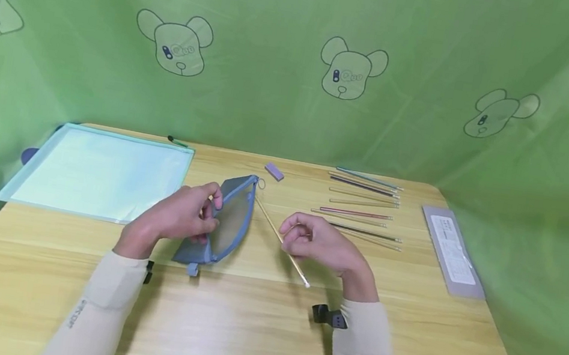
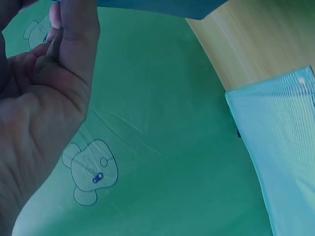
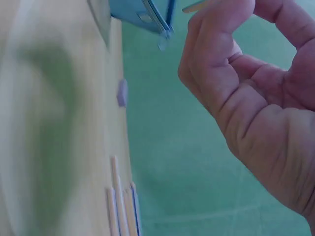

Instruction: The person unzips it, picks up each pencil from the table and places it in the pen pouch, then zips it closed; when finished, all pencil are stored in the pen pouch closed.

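My left hand (image 1: 184,212) pinches the near rim of a blue zippered pencil pouch (image 1: 230,224), which gapes open toward the right. A ring pull hangs at the pouch's far corner. Between the fingers of my right hand (image 1: 321,244) is a plain wooden pencil (image 1: 300,272), slanting with its eraser end toward me and its other end close to the pouch's opening. In the right wrist view, only a short bit of the pencil (image 3: 194,7) shows past the curled fingers, near the pouch (image 3: 140,12). The left wrist view catches just the pouch's lower edge (image 2: 162,6).
Several pencils (image 1: 362,204) lie in a loose row at the back right. A purple eraser (image 1: 274,171) sits behind the pouch. On the left is a large light-blue mesh zip folder (image 1: 94,172); on the right edge, a grey packet with a white label (image 1: 453,250). Green curtain (image 1: 272,109) surrounds the table.
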### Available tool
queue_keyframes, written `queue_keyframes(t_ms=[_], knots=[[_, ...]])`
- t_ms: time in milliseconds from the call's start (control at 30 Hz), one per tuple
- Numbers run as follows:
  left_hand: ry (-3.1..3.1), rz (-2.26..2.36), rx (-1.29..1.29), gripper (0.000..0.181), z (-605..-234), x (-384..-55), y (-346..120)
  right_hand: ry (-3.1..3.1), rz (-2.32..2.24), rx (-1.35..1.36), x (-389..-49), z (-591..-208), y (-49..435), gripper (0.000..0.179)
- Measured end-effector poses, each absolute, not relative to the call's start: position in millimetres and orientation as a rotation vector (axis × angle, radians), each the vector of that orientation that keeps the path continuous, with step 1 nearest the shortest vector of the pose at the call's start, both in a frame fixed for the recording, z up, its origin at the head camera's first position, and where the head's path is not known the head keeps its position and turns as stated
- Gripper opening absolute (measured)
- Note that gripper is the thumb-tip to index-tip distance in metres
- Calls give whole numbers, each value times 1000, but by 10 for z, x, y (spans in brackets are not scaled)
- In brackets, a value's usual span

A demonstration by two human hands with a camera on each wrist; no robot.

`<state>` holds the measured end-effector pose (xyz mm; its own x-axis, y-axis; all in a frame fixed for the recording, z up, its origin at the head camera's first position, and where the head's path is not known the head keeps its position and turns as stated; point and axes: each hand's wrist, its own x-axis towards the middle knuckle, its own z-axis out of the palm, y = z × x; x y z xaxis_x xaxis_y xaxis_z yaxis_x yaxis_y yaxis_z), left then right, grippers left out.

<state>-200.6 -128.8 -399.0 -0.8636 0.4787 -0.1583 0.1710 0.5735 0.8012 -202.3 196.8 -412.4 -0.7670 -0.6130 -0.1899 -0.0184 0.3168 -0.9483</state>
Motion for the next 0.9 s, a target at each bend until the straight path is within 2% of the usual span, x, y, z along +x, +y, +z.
queue_keyframes(t_ms=[400, 633, 900], knots=[[2295, 1224, 684, 27, -4032, -1900, -945, 2095, -1607, -268, -2062, -4293, 1580, 35], [2198, 1287, 763, 24, -4058, -1889, -798, 2345, -1459, -177, -2004, -4288, 1372, 33], [2142, 1428, 679, 20, -4124, -1932, -792, 2409, -1490, -166, -1953, -4294, 1205, 18]])
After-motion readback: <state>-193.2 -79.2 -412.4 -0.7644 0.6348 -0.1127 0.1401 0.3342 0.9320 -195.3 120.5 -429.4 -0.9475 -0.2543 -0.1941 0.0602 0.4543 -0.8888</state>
